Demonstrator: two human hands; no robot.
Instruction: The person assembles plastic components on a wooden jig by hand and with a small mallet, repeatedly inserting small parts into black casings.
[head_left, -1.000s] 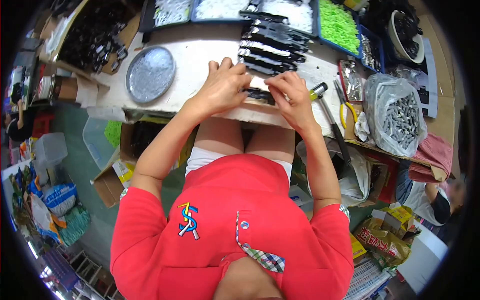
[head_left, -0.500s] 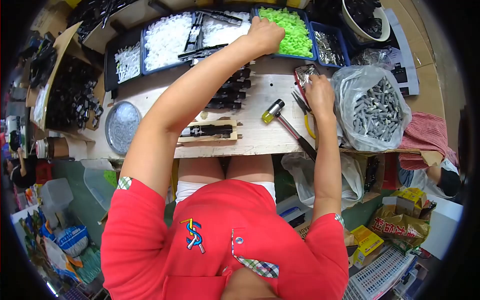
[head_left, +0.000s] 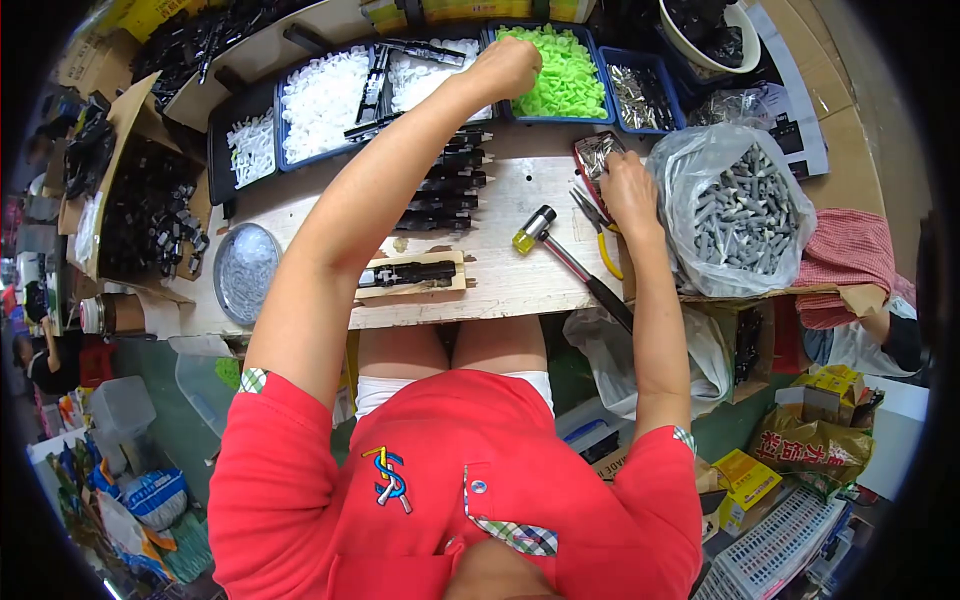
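Note:
My left hand (head_left: 508, 68) reaches over the near-left part of a blue bin of bright green plastic pieces (head_left: 562, 75). Its fingers are curled together, and what they hold, if anything, is hidden. At a small red tray of metal pins (head_left: 597, 150), my right hand (head_left: 628, 188) has its fingertips bunched at the right edge; nothing in them can be made out. Pliers with yellow handles (head_left: 606, 245) lie just left of that hand. Nearby rests a hammer (head_left: 568, 262) with a yellow-and-black head. A black part (head_left: 415, 273) sits in a wooden holder in front of me.
White plastic pieces (head_left: 325, 105) fill a bin at the back. Several black assemblies (head_left: 445, 190) lie stacked under my left forearm. A clear bag of grey pieces (head_left: 745, 215) stands at the right. A round dish (head_left: 222, 280) is at the left, beside a carton of black parts (head_left: 150, 210).
The camera view has shifted slightly. My left hand stays over the green pieces and my right hand stays at the red tray, its fingers slightly lower along the tray's right edge.

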